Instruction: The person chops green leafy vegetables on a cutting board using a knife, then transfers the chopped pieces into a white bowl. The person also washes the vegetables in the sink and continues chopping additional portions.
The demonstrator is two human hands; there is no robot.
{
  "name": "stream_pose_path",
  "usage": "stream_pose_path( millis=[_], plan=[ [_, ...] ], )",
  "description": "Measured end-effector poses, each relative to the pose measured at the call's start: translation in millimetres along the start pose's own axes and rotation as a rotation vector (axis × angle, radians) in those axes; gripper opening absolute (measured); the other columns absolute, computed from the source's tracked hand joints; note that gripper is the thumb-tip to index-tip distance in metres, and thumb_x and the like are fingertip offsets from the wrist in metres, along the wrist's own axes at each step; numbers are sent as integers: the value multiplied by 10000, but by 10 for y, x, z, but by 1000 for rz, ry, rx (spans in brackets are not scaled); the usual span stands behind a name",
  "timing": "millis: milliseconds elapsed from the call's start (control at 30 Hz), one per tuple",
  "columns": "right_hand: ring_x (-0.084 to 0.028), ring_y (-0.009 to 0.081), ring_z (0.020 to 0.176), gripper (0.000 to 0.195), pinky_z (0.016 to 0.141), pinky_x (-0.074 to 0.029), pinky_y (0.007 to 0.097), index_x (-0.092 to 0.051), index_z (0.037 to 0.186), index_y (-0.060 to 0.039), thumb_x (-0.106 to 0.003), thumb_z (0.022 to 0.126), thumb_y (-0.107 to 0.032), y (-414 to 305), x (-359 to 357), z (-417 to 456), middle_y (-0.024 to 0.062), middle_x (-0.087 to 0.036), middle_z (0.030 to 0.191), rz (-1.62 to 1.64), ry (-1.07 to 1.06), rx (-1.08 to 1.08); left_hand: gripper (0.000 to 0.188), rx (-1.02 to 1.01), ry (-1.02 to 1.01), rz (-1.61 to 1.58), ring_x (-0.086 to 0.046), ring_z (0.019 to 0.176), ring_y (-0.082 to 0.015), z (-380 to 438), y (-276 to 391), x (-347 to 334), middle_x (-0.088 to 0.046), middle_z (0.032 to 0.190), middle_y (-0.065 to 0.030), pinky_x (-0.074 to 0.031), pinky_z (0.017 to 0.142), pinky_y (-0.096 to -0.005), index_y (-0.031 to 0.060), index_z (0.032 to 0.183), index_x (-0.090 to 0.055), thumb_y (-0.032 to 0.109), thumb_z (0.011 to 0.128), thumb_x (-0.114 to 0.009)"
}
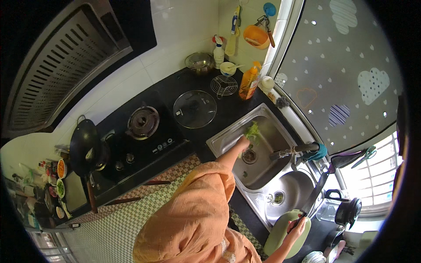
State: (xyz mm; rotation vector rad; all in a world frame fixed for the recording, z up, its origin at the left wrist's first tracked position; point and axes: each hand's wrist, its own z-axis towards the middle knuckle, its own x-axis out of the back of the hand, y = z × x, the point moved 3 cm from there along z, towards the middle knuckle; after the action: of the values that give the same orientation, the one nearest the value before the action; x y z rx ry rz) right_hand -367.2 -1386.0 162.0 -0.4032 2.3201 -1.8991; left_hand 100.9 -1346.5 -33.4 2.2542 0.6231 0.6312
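Observation:
My left hand (242,143) reaches into the larger basin of the steel sink (217,142) and grips a bunch of leafy greens (252,131). The leaves hang over the basin near its drain strainer (249,156). My right hand (297,227) holds a large kitchen knife (315,196) by its black handle. The broad blade points away from me, towards the window side. Under the right hand lies a pale green cutting board (286,234), beside the round smaller basin (296,187).
A faucet (289,151) with a teal cloth (317,152) juts over the sink. An orange soap bottle (249,82), a glass lid (195,109) and a wire trivet (224,85) stand behind. Left is a gas hob (143,122) with a wok (85,148). A blender jar (329,209) stands right.

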Motion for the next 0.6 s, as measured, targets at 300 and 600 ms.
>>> stream_pose_path(
  millis=[300,600],
  plan=[
    [-267,64,355,337,420,-356,212,-536,1044,-60,-408,1001,-369,-183,-100,-199,-29,-349,496,33,33,1,359,24,-164,-92,-602,891,-325,443,-557,-523,-617,1002,-221,-464,746,-462,42,1212,-506,167,877,-485],
    [-318,72,412,270,531,-431,249,-528,1045,-49,-453,993,-302,-109,-108,-264,-21,-371,540,18,95,27,378,-61,-51,536,-607,1060,-338,328,-636,-698,-614,1154,-203,-477,836,-437,32,1195,-569,147,844,-488]
  ],
)
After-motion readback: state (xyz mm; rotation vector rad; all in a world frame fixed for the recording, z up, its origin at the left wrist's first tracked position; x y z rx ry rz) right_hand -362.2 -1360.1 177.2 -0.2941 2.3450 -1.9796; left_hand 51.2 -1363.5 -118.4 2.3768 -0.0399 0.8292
